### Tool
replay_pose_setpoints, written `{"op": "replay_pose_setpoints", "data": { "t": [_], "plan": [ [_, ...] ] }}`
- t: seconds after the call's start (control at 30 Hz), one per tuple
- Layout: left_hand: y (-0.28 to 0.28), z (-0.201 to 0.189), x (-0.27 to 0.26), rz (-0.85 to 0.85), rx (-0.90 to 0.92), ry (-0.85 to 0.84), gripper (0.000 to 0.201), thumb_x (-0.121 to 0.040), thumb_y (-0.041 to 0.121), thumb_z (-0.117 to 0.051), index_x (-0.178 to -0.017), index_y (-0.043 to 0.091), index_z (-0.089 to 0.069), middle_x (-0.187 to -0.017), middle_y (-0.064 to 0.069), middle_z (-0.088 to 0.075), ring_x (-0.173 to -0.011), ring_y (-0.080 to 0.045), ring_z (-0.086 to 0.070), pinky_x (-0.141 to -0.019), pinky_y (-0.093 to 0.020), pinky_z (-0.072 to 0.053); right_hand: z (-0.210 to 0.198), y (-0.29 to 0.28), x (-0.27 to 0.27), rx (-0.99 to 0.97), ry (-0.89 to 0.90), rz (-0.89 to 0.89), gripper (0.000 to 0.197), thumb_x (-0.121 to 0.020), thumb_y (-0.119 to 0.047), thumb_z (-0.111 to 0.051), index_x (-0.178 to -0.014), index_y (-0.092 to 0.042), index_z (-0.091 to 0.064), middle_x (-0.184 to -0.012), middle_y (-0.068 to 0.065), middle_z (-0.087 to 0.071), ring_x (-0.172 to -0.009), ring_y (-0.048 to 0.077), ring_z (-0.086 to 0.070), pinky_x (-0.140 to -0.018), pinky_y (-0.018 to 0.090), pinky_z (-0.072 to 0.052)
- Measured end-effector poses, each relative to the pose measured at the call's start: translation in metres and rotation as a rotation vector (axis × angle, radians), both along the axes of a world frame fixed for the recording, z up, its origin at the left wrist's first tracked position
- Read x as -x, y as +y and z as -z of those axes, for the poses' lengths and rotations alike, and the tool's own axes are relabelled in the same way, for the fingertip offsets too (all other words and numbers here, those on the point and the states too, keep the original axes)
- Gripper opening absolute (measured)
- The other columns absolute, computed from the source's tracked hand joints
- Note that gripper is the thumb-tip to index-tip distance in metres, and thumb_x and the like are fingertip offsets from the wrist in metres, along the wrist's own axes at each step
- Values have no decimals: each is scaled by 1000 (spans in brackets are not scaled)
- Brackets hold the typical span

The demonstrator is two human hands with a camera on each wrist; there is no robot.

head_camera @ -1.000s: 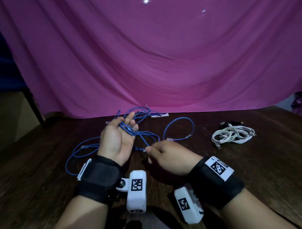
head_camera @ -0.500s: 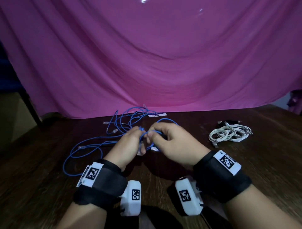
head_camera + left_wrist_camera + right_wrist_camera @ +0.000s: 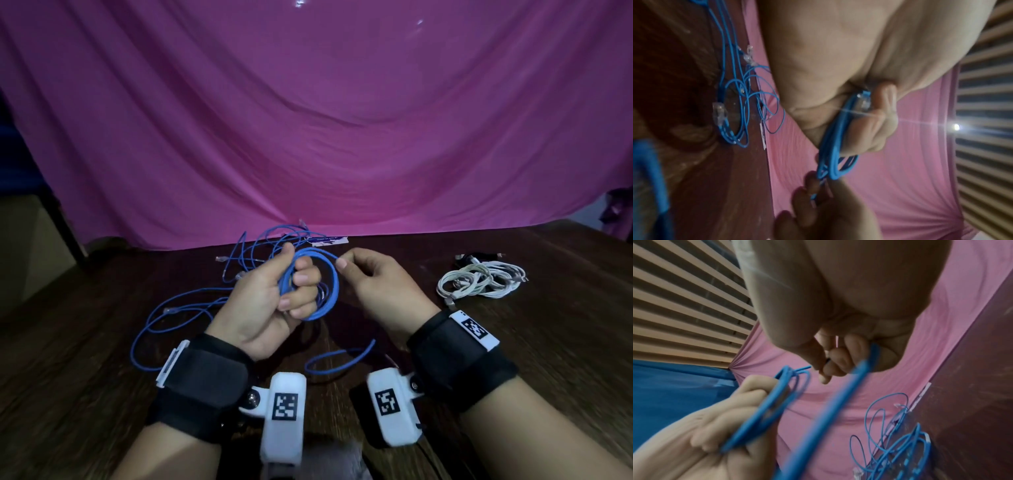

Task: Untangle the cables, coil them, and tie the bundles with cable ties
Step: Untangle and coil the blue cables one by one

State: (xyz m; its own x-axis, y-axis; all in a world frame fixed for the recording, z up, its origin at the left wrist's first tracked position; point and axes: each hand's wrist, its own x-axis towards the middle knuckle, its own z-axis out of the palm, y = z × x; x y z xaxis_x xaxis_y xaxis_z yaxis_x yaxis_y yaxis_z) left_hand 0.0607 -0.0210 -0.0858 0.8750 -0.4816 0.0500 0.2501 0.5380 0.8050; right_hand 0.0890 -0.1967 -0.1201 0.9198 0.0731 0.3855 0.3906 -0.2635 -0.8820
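- Far left on the dark wood surface, a loose blue cable sprawls in big loops, tangling up toward the pink curtain.
- Left hand is held up, fingers curled tight around a small blue coil with a few loops in it. The left wrist view shows a clear plug tucked in the grip.
- Right hand is just beside it, thumb and forefinger pinching the strand coming off the coil's top edge.
- The tail end droops between the wrists.
- Off to the right, well apart, a white cable bundle lies on the surface.
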Motion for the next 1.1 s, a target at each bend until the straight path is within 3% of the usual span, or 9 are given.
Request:
{"op": "replay_pose_setpoints", "data": {
  "t": [0.13,0.27,0.43,0.57,0.7,0.77,0.83,0.97,1.1],
  "plan": [
    [7,-5,-2,-38,196,6,36,-109,41,-29,-83,20,-44,-81,7,-53,-43,-4,-25,-48,-14,-31,3,7,6,81,114,-75,34,-107,-25,-50,-77,-16,-62,-53,-8,-47,-47,7,-34,-44,22,-27],
    [11,-5,-8,-203,277,10,37,-109,40,-32,-82,19,-46,-106,-3,-67,-52,-3,-44,-60,-16,-42,6,17,12,200,194,-143,33,-109,-26,-44,-90,-11,-67,-56,-3,-54,-41,3,-39,-44,17,-32],
    [17,-6,-14,-411,318,21,32,-107,26,-38,-79,16,-50,-95,-8,-69,-70,-9,-59,-80,-24,-43,9,26,20,356,221,-227,33,-109,-28,-44,-97,-9,-69,-57,-6,-53,-40,1,-40,-43,15,-32],
    [17,-3,-21,-571,271,13,24,-107,14,-39,-85,16,-49,-99,-9,-60,-82,-15,-61,-80,-29,-49,8,32,27,452,211,-252,32,-108,-34,-45,-94,-16,-68,-65,-4,-59,-52,10,-48,-53,22,-38],
    [12,8,-29,-831,22,-106,14,-106,11,-44,-96,16,-52,-97,-1,-59,-68,-9,-67,-74,-28,-53,0,33,34,399,161,-346,32,-107,-29,-49,-84,-14,-67,-57,-8,-57,-54,10,-50,-58,26,-42],
    [14,17,-32,-942,-271,-212,12,-108,17,-42,-106,13,-54,-85,7,-67,-67,-6,-68,-72,-28,-54,-6,31,37,435,102,-381,31,-107,-27,-51,-82,-16,-66,-52,-16,-57,-49,1,-49,-57,15,-38],
    [17,26,-35,-980,-558,-300,14,-109,27,-40,-108,18,-51,-74,4,-71,-70,-13,-67,-75,-38,-53,-12,27,39,437,56,-397,30,-106,-27,-52,-82,-13,-65,-52,-16,-57,-48,0,-48,-54,13,-36],
    [21,33,-35,-813,-835,-385,20,-106,31,-46,-107,13,-55,-80,-11,-66,-73,-29,-64,-82,-56,-55,-20,19,34,349,-97,-290,26,-98,-28,-55,-79,-14,-64,-62,-6,-54,-62,5,-46,-63,37,-43],
    [13,27,-23,-515,-800,-407,20,-103,17,-48,-88,9,-58,-71,-4,-62,-52,-13,-52,-54,-25,-44,-22,7,19,86,-150,-143,14,-95,-25,-64,-84,-20,-70,-73,3,-67,-71,11,-55,-73,42,-50]
  ]
}}
